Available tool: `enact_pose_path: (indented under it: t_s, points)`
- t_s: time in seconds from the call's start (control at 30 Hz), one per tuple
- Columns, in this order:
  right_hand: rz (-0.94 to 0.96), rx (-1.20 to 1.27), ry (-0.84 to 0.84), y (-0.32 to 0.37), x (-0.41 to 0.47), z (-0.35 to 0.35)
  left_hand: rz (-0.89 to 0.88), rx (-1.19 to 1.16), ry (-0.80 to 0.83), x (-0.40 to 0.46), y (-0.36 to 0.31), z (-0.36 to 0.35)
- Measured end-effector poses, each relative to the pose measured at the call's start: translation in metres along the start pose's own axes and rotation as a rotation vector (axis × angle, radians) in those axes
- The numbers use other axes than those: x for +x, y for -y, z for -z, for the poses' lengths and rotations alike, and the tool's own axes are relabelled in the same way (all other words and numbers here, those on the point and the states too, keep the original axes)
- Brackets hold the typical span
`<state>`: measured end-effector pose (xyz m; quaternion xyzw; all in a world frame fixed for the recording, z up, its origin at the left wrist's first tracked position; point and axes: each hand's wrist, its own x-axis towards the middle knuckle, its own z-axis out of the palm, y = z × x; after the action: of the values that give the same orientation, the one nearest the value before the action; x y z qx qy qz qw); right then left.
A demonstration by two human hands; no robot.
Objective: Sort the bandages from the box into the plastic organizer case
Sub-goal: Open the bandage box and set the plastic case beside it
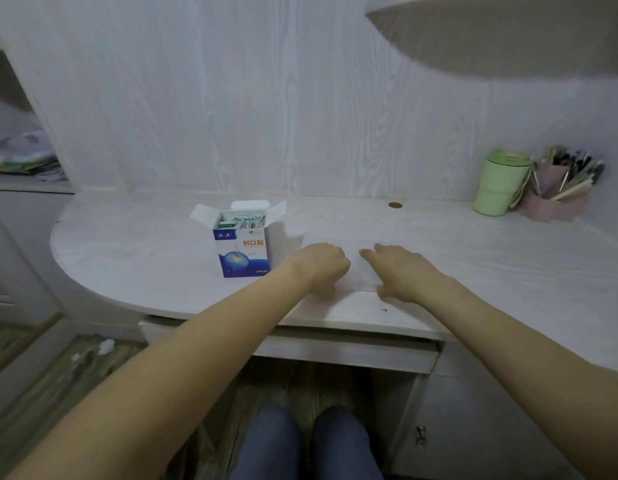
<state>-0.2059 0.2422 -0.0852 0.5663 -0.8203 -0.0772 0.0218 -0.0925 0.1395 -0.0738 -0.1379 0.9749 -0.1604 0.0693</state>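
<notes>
My left hand [321, 268] rests on the desk [144, 258] with its fingers curled under, holding nothing I can see. My right hand [401, 271] lies just beside it, fingers loosely spread on a faint clear plastic case [335, 244] that is hard to make out. The two hands are close but not touching. Left of them the bandage box [243, 252] stands upright, flaps open, bandages [241, 221] showing inside. Far right, a green cup [501, 183] and a pink pen holder [557, 199] sit by the wall. Bare desktop lies between them and my hands.
</notes>
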Motion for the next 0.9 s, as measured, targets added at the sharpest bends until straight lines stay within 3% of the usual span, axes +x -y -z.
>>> enact_pose_path:
  t_s: [0.23, 0.43, 0.63, 0.9]
  points:
    - [-0.016, -0.119, 0.119, 0.010, 0.003, -0.009, 0.007, -0.020, 0.031, 0.001, -0.003, 0.004]
    - [0.008, -0.045, 0.157, 0.006, 0.000, -0.001, 0.040, -0.078, 0.031, -0.001, 0.004, 0.001]
    - [0.012, 0.304, 0.120, -0.015, -0.008, 0.017, -0.018, -0.109, 0.015, 0.003, 0.023, -0.006]
    - [-0.033, 0.677, -0.234, -0.054, -0.013, 0.032, 0.063, -0.162, -0.471, 0.002, 0.037, 0.010]
